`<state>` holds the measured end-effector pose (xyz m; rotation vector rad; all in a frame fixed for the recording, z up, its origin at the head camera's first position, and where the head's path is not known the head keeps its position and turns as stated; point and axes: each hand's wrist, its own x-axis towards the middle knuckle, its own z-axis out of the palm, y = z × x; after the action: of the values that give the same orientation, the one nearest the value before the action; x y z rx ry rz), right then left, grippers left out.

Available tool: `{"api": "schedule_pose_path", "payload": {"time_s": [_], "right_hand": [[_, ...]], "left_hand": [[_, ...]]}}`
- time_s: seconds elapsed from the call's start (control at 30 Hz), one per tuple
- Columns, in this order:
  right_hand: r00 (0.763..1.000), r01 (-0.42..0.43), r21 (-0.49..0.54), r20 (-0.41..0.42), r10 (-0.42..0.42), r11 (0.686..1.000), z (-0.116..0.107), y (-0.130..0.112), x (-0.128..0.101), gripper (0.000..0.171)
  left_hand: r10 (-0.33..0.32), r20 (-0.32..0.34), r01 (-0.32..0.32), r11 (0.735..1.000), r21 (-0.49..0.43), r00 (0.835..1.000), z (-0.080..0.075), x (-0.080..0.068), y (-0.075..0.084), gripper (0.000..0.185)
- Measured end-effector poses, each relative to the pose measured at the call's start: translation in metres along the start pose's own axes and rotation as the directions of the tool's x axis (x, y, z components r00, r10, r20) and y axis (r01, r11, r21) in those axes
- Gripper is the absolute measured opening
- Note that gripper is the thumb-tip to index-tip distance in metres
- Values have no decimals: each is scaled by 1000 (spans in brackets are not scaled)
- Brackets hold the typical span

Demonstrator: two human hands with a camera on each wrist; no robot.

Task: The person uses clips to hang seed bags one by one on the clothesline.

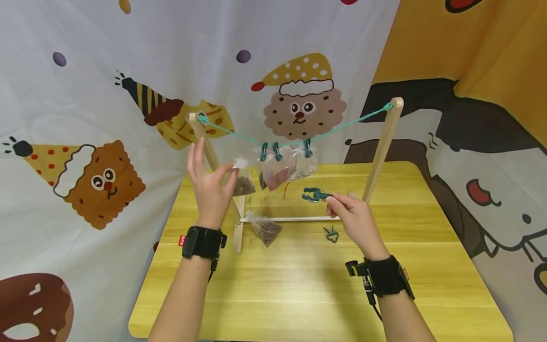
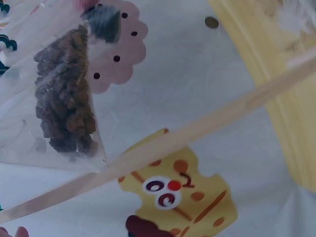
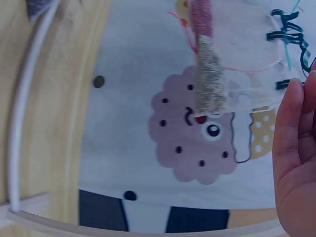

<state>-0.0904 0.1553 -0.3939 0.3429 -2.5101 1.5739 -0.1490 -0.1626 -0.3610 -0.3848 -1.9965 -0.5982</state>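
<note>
My left hand (image 1: 225, 174) is raised beside the left post and pinches the top of a small clear bag of brown bits (image 1: 243, 184), seen close in the left wrist view as the bag (image 2: 64, 98). My right hand (image 1: 331, 199) pinches a green clip (image 1: 315, 194) in the air, in front of the hanging bags. A green string (image 1: 342, 125) runs between two wooden posts (image 1: 381, 147). Three green clips (image 1: 277, 151) on it hold clear bags (image 1: 279, 173). The right wrist view shows those hanging bags (image 3: 210, 74) and my fingers (image 3: 296, 148).
Another clear bag of brown bits (image 1: 266, 230) lies on the yellow table (image 1: 299, 294) by the frame's white cross bar (image 1: 295, 219). A spare green clip (image 1: 331, 234) lies near my right hand. Printed cloth hangs behind and to both sides.
</note>
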Motion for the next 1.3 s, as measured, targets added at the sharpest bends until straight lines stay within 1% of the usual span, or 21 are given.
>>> {"api": "schedule_pose_path", "payload": {"time_s": [0.07,0.13,0.3,0.37,0.47,0.53,0.67,0.77,0.83,0.9,1.0,1.1,1.17,1.3], "right_hand": [[1000,27,-32,9,-26,999,-1,-7,7,29],[999,36,-63,21,-35,997,-3,-11,12,28],[996,77,-95,49,-73,992,-5,-21,25,28],[994,98,-98,57,-93,990,-7,-27,29,28],[988,147,-125,66,-140,981,-12,-38,37,26],[981,191,-144,70,-182,971,-15,-46,44,25],[953,304,-206,74,-295,930,-19,-63,59,22],[932,363,-247,88,-353,898,-19,-71,70,22],[918,396,-265,103,-382,879,-17,-75,77,22],[910,415,-272,115,-399,868,-13,-80,85,23],[901,433,-270,121,-416,860,-4,-88,96,23],[896,443,-270,135,-422,855,5,-97,108,25],[892,453,-286,151,-427,844,10,-103,116,25],[873,488,-349,194,-448,800,19,-113,130,27]], "left_hand": [[30,10,-30,999,16,1000,-3,9,-3,12],[60,29,-61,998,31,998,-5,18,-5,11],[146,107,-159,979,125,984,-11,41,-9,11],[163,135,-183,971,155,977,-11,48,-10,12],[170,166,-199,965,174,971,-11,55,-13,11],[170,187,-203,963,176,967,-11,58,-15,11],[162,223,-204,962,180,961,-12,58,-19,11],[168,229,-215,957,196,959,-11,59,-20,12],[180,227,-228,951,210,957,-12,62,-20,13],[191,225,-241,945,221,955,-14,66,-21,14],[193,247,-254,936,245,950,-15,73,-21,15],[185,271,-260,927,271,945,-15,73,-23,15],[184,282,-265,922,283,942,-13,71,-24,14],[202,282,-286,911,298,938,-9,67,-28,14]]}}
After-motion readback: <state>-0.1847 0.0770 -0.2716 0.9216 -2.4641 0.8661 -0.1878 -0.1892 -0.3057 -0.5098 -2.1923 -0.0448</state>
